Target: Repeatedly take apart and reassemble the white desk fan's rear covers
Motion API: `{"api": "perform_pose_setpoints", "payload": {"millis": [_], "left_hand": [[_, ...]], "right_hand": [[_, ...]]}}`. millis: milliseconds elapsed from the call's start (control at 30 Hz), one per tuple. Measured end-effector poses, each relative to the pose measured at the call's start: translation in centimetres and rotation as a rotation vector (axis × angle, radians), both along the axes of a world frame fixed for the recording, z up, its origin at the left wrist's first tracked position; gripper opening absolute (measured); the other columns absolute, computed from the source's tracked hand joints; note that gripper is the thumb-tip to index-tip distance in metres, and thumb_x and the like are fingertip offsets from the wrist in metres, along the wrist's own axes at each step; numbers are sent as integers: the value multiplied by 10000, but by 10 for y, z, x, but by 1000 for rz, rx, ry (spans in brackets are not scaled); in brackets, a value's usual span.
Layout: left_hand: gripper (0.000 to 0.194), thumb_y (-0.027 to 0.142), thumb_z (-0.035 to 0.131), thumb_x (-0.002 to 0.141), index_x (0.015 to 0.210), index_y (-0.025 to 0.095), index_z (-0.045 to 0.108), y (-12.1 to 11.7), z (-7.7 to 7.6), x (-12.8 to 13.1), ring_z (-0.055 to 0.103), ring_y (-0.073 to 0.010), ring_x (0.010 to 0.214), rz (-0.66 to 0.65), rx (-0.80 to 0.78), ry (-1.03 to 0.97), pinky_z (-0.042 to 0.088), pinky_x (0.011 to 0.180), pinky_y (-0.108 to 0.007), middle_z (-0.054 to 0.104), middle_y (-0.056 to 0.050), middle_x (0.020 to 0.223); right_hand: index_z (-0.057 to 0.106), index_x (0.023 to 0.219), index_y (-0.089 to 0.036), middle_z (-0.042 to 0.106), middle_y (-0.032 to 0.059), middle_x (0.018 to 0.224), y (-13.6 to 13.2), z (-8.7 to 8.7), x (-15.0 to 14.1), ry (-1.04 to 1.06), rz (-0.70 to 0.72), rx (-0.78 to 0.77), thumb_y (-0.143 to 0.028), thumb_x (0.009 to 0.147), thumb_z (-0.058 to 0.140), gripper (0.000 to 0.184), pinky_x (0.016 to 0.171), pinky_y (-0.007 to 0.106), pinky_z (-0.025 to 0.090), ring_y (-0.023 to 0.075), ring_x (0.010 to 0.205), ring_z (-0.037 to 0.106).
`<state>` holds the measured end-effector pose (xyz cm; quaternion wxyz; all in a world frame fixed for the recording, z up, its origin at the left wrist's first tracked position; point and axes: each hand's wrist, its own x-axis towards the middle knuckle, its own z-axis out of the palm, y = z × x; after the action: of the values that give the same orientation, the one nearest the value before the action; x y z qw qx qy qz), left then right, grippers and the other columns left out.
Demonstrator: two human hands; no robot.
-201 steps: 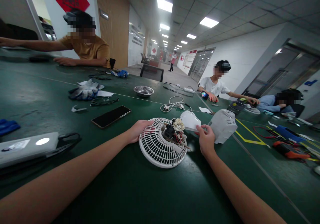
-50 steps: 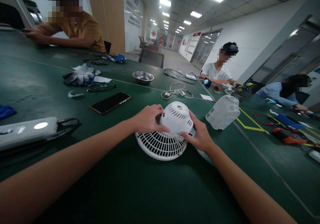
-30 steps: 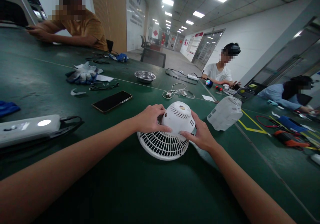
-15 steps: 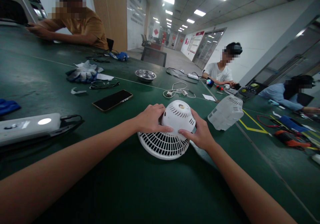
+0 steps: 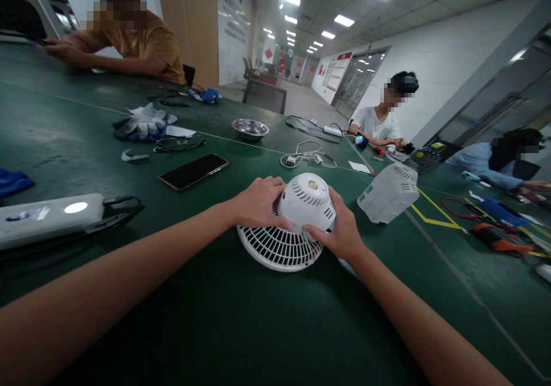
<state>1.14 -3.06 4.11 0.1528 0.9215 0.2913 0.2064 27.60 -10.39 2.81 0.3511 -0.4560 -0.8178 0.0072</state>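
Note:
A white, domed fan motor housing (image 5: 306, 199) with slotted vents sits over a round white fan grille (image 5: 279, 251) on the green table in front of me. From the left, my left hand (image 5: 263, 202) grips the housing, thumb along its lower front. My right hand (image 5: 338, 225) is closed around the opposite side, its thumb near the other one. Most of my fingers are hidden behind the housing, as is the grille's far part. To the right stands a translucent white vented plastic cover (image 5: 388, 194), touched by neither hand.
Left of my hands lie a phone (image 5: 193, 171), a white device (image 5: 49, 219) with a black strap, and gloves (image 5: 142, 124). Ahead are a metal bowl (image 5: 250, 129) and a coiled white cable (image 5: 307, 158). An orange-black multimeter (image 5: 501, 238) lies right. Several people sit around the table.
Both hands keep their grip on the housing. The housing and my right hand have shifted very slightly left; the grille has barely moved.

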Motion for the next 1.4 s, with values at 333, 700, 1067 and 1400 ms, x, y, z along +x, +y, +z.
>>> {"api": "perform_pose_setpoints", "payload": {"millis": [333, 700, 1067, 1400], "left_hand": [[1043, 408, 672, 859, 1642, 253, 0, -7, -10, 0, 464, -390, 1426, -156, -104, -274, 403, 1130, -577, 338, -198, 1650], [1154, 483, 755, 754, 1634, 283, 37, -11, -10, 7, 575, -427, 1245, -123, -34, -246, 483, 1007, -574, 369, -214, 1610], [989, 502, 759, 766, 1547, 284, 193, -13, -4, 4, 596, -377, 1210, -117, -40, -265, 496, 1002, -542, 455, -180, 1531], [1168, 546, 835, 674, 1585, 295, 148, -5, -5, 0, 524, -467, 1316, -135, -57, -162, 450, 1044, -657, 408, -202, 1579]], "right_hand": [[55, 1640, -264, 767, 55, 896, -10, -3, 0, 74, 80, -267, -473, 899, 589, 937, 602, 495, 635, 240, 572, 683], [2, 1619, -288, 742, 18, 810, -7, 5, -6, 211, 142, -426, -377, 803, 712, 1085, 440, 371, 562, 205, 510, 635], [150, 1562, -308, 706, -20, 783, -7, 7, -8, 250, 132, -449, -203, 728, 689, 998, 442, 330, 546, 177, 515, 625], [147, 1529, -313, 724, 12, 855, -7, 14, -6, 194, 156, -461, -235, 749, 733, 979, 466, 348, 570, 199, 563, 666]]}}
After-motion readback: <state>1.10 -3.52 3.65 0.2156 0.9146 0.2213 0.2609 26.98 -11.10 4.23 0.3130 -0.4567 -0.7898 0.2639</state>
